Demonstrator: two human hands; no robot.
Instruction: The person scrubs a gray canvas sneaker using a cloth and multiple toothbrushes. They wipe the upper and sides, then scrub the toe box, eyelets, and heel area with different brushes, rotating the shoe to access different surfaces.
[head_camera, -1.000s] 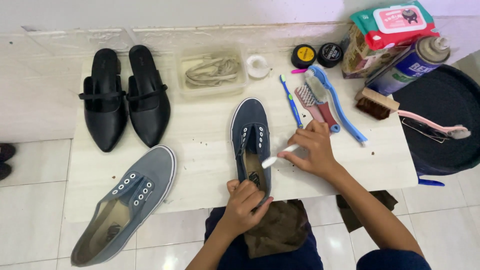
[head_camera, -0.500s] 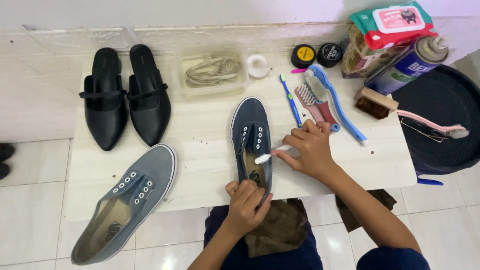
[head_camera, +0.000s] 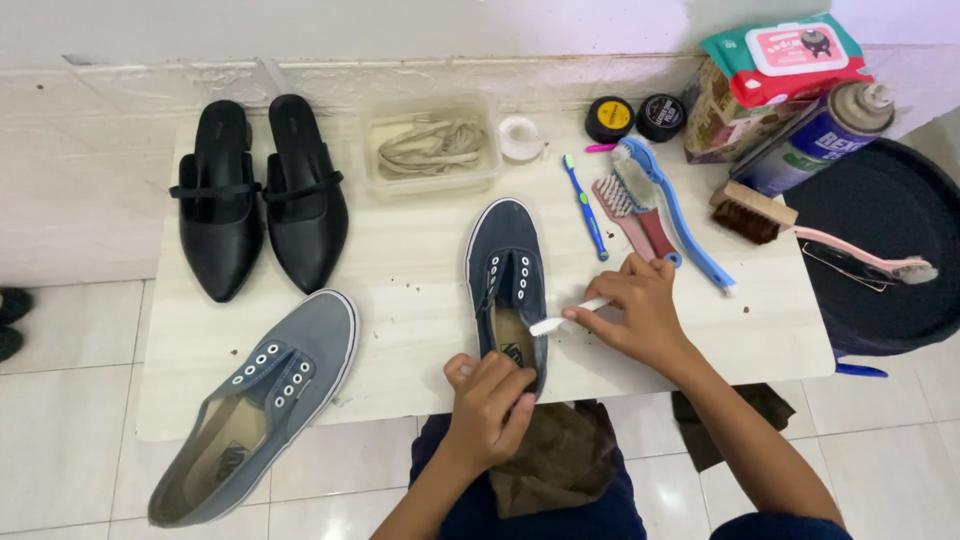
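Hands busy: left hand (head_camera: 487, 405) clamps navy sneaker (head_camera: 508, 280) heel, right hand (head_camera: 632, 312) pinches white brush (head_camera: 568, 314).

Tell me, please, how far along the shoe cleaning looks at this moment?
Done: both sneakers are unlaced, and laces lie in a tub. In hand: the left hand grips the heel of the navy sneaker while the right hand works a white brush at its edge. Left, as far as can be judged: the grey sneaker and black flats lie untouched.
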